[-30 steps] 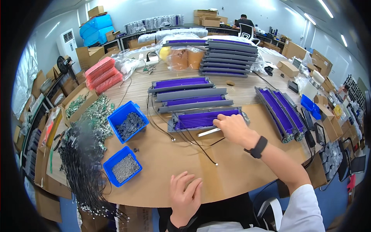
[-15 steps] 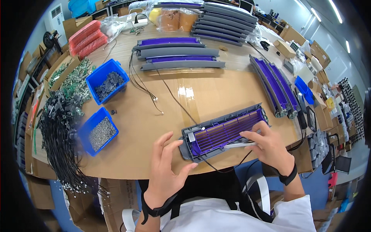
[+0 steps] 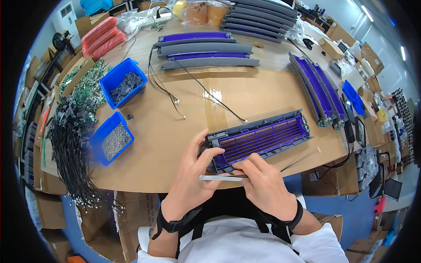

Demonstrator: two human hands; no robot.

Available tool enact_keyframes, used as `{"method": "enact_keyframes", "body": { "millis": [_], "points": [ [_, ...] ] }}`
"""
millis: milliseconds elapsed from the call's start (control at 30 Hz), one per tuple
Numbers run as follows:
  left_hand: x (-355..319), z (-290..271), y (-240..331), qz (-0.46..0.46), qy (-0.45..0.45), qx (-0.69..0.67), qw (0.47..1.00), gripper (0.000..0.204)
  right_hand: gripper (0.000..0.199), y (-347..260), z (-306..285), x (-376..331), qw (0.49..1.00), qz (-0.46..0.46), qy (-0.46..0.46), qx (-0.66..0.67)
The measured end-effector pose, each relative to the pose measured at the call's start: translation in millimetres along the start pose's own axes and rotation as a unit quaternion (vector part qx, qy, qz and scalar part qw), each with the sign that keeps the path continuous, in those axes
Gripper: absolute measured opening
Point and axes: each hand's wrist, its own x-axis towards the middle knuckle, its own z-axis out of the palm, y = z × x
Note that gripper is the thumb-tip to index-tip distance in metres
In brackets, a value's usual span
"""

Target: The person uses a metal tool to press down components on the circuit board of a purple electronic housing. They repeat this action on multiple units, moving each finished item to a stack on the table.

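A grey housing with a purple slatted insert [image 3: 263, 140] lies slantwise on the cardboard in front of me. My left hand [image 3: 190, 168] is closed round its left end, thumb below and fingers along the end. My right hand [image 3: 265, 184] is at the housing's lower left edge, fingertips bent together against it. Slim silver tweezers [image 3: 223, 178] lie across under the right hand's fingers, pointing at the left palm. What the right fingertips pinch is hidden. A thin dark cable [image 3: 291, 165] shows to the right of that hand.
At left stand a blue bin of dark clips [image 3: 125, 87], a blue bin of screws [image 3: 116, 140] and a bundle of black cables [image 3: 70, 144]. Similar grey-purple housings lie at the back [image 3: 206, 57] and right [image 3: 313, 87]. A loose cable [image 3: 215, 96] crosses the cardboard.
My right hand has moved left along the housing with the tweezers. My left hand, loosely spread before, has closed on the housing's left end. The loose cable's end now lies off the housing.
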Motion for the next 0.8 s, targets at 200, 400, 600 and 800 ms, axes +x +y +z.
{"method": "enact_keyframes", "body": {
  "millis": [200,400,600,800],
  "points": [
    [-1,3,-3,0.025,-0.004,-0.003,1.0,0.04,0.027,9,-10,2,0.997,0.005,-0.076,0.004],
    [-1,8,-6,0.045,0.008,0.016,0.999,0.03,0.013,13,-21,25,0.986,0.01,-0.167,-0.018],
    [-2,6,-6,0.068,0.01,0.008,0.998,0.024,0.014,20,-25,43,0.97,0.051,-0.235,0.034],
    [-2,5,-11,0.088,0.014,0.008,0.996,0.024,0.014,13,-35,52,0.961,-0.011,-0.272,-0.056]
  ]
}}
